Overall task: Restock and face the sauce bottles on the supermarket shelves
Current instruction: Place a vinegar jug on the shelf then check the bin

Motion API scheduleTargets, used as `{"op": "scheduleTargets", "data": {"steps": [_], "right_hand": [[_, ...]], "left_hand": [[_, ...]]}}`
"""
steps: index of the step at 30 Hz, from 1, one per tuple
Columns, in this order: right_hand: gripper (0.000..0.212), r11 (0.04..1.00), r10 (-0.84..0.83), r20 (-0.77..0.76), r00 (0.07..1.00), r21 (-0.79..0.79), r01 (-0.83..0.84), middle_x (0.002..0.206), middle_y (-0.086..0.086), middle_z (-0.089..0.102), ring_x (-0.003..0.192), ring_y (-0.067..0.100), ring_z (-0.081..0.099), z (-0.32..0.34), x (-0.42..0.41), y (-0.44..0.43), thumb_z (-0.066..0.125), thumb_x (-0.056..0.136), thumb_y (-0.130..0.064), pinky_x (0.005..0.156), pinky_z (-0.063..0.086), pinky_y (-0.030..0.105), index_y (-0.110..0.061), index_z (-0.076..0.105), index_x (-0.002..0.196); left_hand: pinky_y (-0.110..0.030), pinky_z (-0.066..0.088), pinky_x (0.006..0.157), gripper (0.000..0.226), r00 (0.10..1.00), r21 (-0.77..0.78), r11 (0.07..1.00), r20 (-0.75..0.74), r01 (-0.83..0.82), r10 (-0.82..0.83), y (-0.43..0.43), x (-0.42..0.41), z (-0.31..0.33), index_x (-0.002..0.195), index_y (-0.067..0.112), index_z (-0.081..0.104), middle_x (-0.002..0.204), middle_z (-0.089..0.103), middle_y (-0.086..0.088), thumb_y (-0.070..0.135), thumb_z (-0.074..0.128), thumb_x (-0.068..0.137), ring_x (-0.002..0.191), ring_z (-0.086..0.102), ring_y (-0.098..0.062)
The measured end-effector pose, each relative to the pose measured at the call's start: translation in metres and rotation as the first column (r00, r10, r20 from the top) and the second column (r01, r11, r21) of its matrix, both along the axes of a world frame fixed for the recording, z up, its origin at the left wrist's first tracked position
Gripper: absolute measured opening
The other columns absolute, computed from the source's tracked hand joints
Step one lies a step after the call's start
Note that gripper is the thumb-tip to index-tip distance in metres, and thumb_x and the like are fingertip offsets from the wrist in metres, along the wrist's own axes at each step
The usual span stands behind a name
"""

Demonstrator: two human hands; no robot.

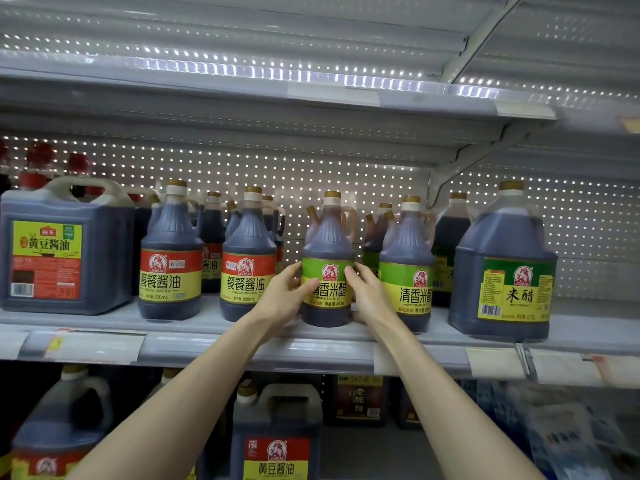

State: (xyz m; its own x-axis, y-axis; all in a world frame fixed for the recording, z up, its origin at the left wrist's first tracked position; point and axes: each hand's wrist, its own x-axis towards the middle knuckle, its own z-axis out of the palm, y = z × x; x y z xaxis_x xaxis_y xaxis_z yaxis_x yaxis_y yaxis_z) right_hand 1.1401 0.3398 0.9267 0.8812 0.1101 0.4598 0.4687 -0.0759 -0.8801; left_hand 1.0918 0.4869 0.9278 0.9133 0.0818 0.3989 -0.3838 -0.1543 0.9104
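A dark vinegar bottle (pixel 328 247) with a green and yellow label and a gold cap stands upright at the front of the middle shelf (pixel 214 344). My left hand (pixel 285 294) grips its left side, thumb across the label. My right hand (pixel 367 294) grips its right side, fingers behind the bottle. A matching green-label bottle (pixel 407 265) stands just to the right. Two red-label soy sauce bottles (pixel 171 258) (pixel 247 261) stand to the left, labels facing out.
A large square soy sauce jug (pixel 64 251) stands at far left and a large rice vinegar jug (pixel 502 271) at far right. More bottles stand behind the front row. Large jugs (pixel 277 441) fill the lower shelf. The upper shelf (pixel 346 95) overhangs.
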Motion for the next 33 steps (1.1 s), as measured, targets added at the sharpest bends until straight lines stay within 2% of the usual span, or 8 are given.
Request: {"op": "scheduleTargets", "data": {"steps": [7,10,12,16,26,33], "right_hand": [[0.040,1.000,-0.003,0.021,1.000,0.007,0.003,0.122,-0.005,0.056,0.114,0.015,0.054,-0.0002,-0.0002,-0.0013,0.043,0.102,-0.031,0.104,0.044,0.041,-0.019,0.045,0.140],[0.036,1.000,-0.003,0.002,1.000,0.028,0.003,0.119,-0.005,0.058,0.114,0.017,0.055,-0.0001,0.0009,-0.0002,0.044,0.101,-0.032,0.102,0.045,0.047,-0.021,0.047,0.136],[0.032,0.999,0.012,-0.017,1.000,0.044,-0.011,0.114,-0.007,0.058,0.113,0.019,0.056,0.0000,0.0011,0.0002,0.044,0.101,-0.032,0.100,0.047,0.050,-0.025,0.048,0.132],[0.034,0.999,0.017,-0.018,1.000,0.035,-0.016,0.115,-0.005,0.058,0.114,0.019,0.056,0.0003,0.0005,0.0004,0.042,0.102,-0.031,0.101,0.046,0.048,-0.022,0.047,0.134],[0.038,1.000,0.018,-0.038,0.999,0.003,-0.017,0.120,-0.003,0.057,0.118,0.020,0.055,0.0012,0.0001,-0.0001,0.041,0.102,-0.032,0.104,0.044,0.048,-0.020,0.045,0.138],[0.038,1.000,0.020,-0.057,0.998,0.007,-0.020,0.124,-0.001,0.058,0.118,0.020,0.054,0.0035,-0.0039,0.0009,0.042,0.102,-0.033,0.103,0.044,0.049,-0.021,0.045,0.138]], "left_hand": [[-0.023,0.051,0.075,0.046,0.999,0.003,1.000,0.036,-0.023,0.023,-0.0018,-0.0009,-0.0009,0.139,0.013,0.043,0.120,0.061,-0.008,0.015,0.056,0.095,0.097,0.060,-0.011],[-0.035,0.053,0.090,0.046,0.997,0.021,0.999,0.060,-0.050,0.049,-0.0021,-0.0005,-0.0015,0.138,0.011,0.045,0.122,0.061,-0.011,0.015,0.058,0.094,0.107,0.061,-0.020],[-0.038,0.052,0.094,0.046,0.996,0.032,0.998,0.070,-0.062,0.059,-0.0026,-0.0013,-0.0015,0.138,0.012,0.045,0.121,0.061,-0.010,0.017,0.059,0.093,0.109,0.060,-0.021],[-0.039,0.051,0.094,0.046,0.995,0.036,0.997,0.071,-0.067,0.064,-0.0029,-0.0030,-0.0017,0.137,0.012,0.046,0.117,0.061,-0.007,0.017,0.059,0.094,0.109,0.059,-0.020],[-0.045,0.051,0.097,0.050,0.992,0.053,0.993,0.077,-0.105,0.101,-0.0017,-0.0010,-0.0028,0.138,0.012,0.045,0.123,0.061,-0.009,0.020,0.061,0.092,0.113,0.058,-0.021],[-0.038,0.053,0.092,0.048,0.993,0.051,0.993,0.060,-0.103,0.100,-0.0023,-0.0022,-0.0004,0.138,0.012,0.046,0.122,0.061,-0.009,0.018,0.061,0.092,0.110,0.060,-0.020]]}}
